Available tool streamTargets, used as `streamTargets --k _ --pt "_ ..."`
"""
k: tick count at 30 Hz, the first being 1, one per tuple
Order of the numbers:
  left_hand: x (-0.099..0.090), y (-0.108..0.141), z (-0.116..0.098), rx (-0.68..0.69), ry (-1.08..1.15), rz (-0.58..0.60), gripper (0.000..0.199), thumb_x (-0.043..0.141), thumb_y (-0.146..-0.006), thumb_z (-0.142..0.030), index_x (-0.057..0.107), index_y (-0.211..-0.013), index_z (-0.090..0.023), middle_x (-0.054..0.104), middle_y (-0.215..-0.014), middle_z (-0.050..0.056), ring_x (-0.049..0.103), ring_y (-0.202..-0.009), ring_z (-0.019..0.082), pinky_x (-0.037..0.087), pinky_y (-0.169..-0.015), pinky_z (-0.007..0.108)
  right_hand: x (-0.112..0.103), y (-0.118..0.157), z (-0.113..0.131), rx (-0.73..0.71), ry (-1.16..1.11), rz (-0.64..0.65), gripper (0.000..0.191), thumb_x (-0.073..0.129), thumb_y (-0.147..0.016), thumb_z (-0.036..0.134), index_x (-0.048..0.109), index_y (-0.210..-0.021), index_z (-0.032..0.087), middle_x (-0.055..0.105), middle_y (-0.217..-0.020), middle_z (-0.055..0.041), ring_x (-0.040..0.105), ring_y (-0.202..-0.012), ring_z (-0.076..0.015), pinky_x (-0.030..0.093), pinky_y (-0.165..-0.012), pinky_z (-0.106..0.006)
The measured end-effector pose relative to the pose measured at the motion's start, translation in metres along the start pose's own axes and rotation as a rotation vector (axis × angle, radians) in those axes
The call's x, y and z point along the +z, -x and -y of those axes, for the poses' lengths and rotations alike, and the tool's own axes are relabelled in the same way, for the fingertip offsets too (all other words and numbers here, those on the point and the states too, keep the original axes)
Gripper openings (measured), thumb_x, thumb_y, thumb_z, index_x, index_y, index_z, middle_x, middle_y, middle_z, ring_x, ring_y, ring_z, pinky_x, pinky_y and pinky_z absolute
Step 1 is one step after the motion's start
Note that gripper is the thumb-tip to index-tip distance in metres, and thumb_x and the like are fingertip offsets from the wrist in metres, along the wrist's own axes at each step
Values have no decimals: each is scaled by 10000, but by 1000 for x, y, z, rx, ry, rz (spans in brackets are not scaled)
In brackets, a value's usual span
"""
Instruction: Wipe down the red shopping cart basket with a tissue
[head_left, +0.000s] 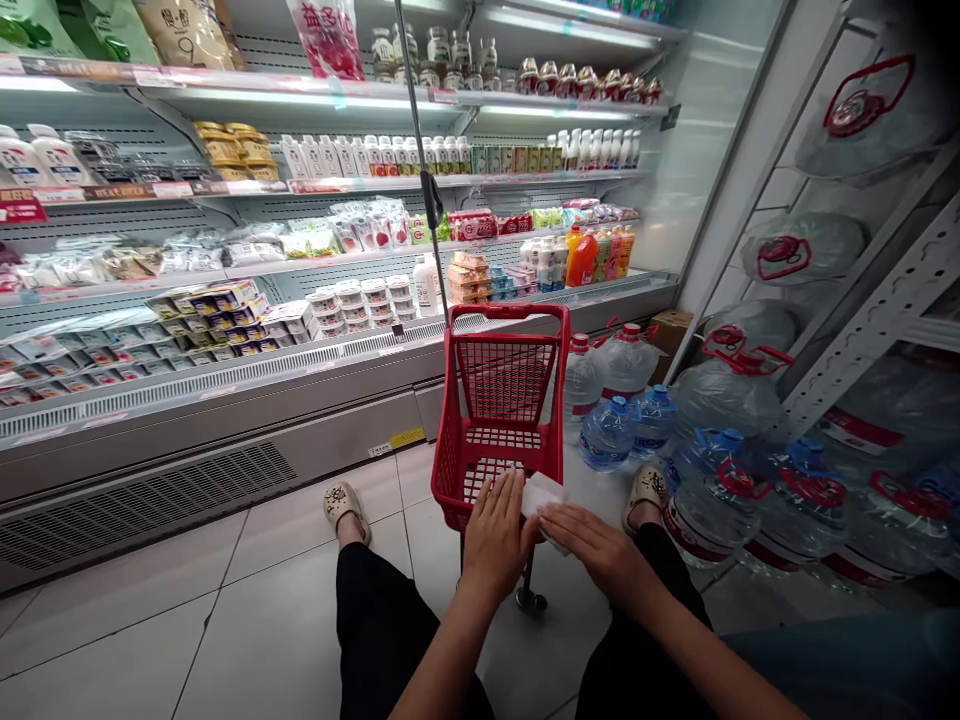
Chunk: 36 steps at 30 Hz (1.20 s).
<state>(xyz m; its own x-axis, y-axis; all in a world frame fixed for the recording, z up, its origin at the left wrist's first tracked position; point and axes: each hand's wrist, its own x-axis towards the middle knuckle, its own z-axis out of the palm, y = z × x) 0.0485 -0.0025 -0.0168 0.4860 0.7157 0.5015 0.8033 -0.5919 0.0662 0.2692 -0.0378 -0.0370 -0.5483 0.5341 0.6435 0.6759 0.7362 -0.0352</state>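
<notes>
In the head view, a person sits or crouches with knees apart behind a small red shopping cart (pixel 452 450), which stands on pale floor tiles (pixel 285 625) between the two feet. The left hand (pixel 491 515) lies palm down, fingers extended and close together, over the near rim of the cart's basket. The right hand (pixel 592 542) holds a crumpled white tissue (pixel 543 492) under its fingers at the near right corner of the rim. The thumb sides of the hands nearly meet beside the tissue; whether the left thumb also presses on it, I cannot tell. A dark castor (pixel 531 601) shows below the basket. The person wears black trousers (pixel 386 620) and cream clogs (pixel 346 508) with small ornaments. Beyond the cart runs an open-front refrigerated display case (pixel 337 440), its shelves holding stacked yogurt cups (pixel 349 310), white bottles (pixel 330 157) and, toward the right end, a large orange juice bottle (pixel 582 262). To the cart's right, blue-capped water jugs (pixel 606 437) stand on the floor near larger red-handled water jugs (pixel 712 508), with more jugs along a white perforated metal rack (pixel 855 310). A cardboard box (pixel 673 330) sits behind them, by the end of the case.
</notes>
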Motion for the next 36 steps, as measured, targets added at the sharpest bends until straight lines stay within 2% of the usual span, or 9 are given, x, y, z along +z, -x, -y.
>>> streamTargets --k 8,13,16,19,21,25,31,33,36 --pt "-21 13 31 9 113 20 658 382 -1100 -376 116 -1674 -196 484 -1606 65 530 -1429 206 360 -1256 466 -5 -38 -62 29 -35 -55 590 371 -1043 50 453 -1562 318 638 -1460 -27 594 -1359 -173 491 -1180 -454" --pt "-29 16 54 -17 207 14 604 344 -1110 -332 133 -1672 -267 517 -1584 44 574 -1384 169 322 -1274 455 11 -54 -30 -1 -117 -45 541 428 -1016 44 560 -1485 282 695 -1385 -40 607 -1348 -192 489 -1184 -468" --pt "-29 13 66 -165 218 -49 577 284 -1123 -335 131 -1673 -248 601 -1509 62 610 -1345 169 317 -1270 473 25 -60 8 -53 -143 -7 515 444 -1010 37 581 -1459 249 713 -1354 -47 617 -1334 -185 489 -1188 -453" --pt "-26 8 67 -309 135 -101 592 255 -1122 -402 156 -1672 -206 592 -1512 106 571 -1392 232 297 -1261 552 36 -67 37 -101 -128 3 515 451 -1013 42 534 -1496 201 683 -1402 -69 582 -1374 -190 492 -1185 -425" --pt "-24 9 62 -303 95 -97 619 261 -1116 -453 152 -1675 -210 520 -1578 109 506 -1451 253 296 -1259 550 41 -72 44 -146 -121 0 504 478 -1010 52 532 -1495 182 686 -1395 -84 580 -1376 -196 499 -1179 -414" --pt "-23 16 51 -211 89 -75 694 248 -1103 -528 53 -1686 -205 410 -1649 119 467 -1479 250 351 -1234 488 42 -85 24 -190 -140 23 455 533 -1006 84 582 -1444 197 712 -1353 -78 615 -1333 -180 502 -1174 -400" --pt "-27 18 58 -187 39 -45 798 372 -1077 -555 27 -1683 -169 424 -1638 141 508 -1448 264 397 -1207 456 35 -98 -42 -9 -66 -6 524 461 -968 20 622 -1410 249 721 -1334 -56 652 -1278 -188 494 -1179 -463" --pt "-28 17 64 -182 43 -48 802 404 -1071 -544 36 -1683 -180 429 -1637 131 510 -1446 260 403 -1205 455 35 -100 -44 10 -53 -7 522 464 -968 28 624 -1412 250 725 -1322 -62 654 -1275 -198 485 -1187 -473" --pt "-31 17 75 -197 77 -45 770 397 -1078 -524 46 -1683 -203 442 -1632 116 521 -1437 242 409 -1201 448 40 -101 -21 7 -58 -7 524 460 -982 39 601 -1440 249 713 -1345 -65 634 -1303 -200 471 -1202 -462"
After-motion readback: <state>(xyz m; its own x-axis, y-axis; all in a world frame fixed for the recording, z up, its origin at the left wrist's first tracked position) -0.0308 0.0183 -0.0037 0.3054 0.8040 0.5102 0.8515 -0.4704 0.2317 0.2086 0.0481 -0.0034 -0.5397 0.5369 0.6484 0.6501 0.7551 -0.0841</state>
